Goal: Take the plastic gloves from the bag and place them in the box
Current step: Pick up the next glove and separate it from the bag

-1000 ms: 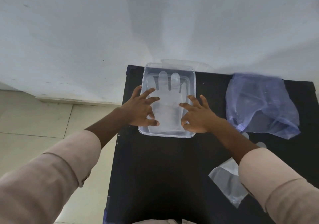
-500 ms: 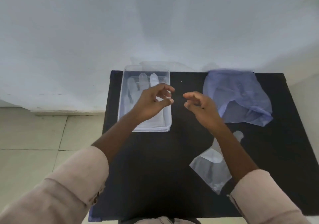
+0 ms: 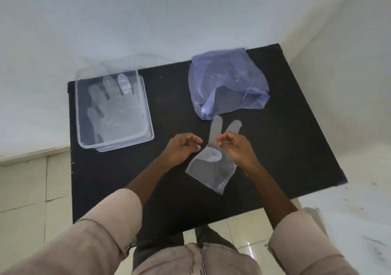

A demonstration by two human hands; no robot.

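Head view: left hand [image 3: 183,147] and right hand [image 3: 234,147] hover half-curled, empty, hiding part of a glove [image 3: 209,166].

1. Desk [image 3: 173,97]: black, matt top, looks like cloth.
2. Box [image 3: 148,114]: clear, rigid, smooth plastic with a slight shine.
3. Glove in the box [image 3: 118,109]: thin, cloudy, translucent plastic film.
4. Glove on the desk [image 3: 211,169]: the same thin film, lightly creased.
5. Bag [image 3: 226,84]: pale purple, see-through, crinkled plastic.
6. Floor [image 3: 23,185]: glossy pale tiles.
7. Sleeves [image 3: 110,221]: beige, matt woven cloth.
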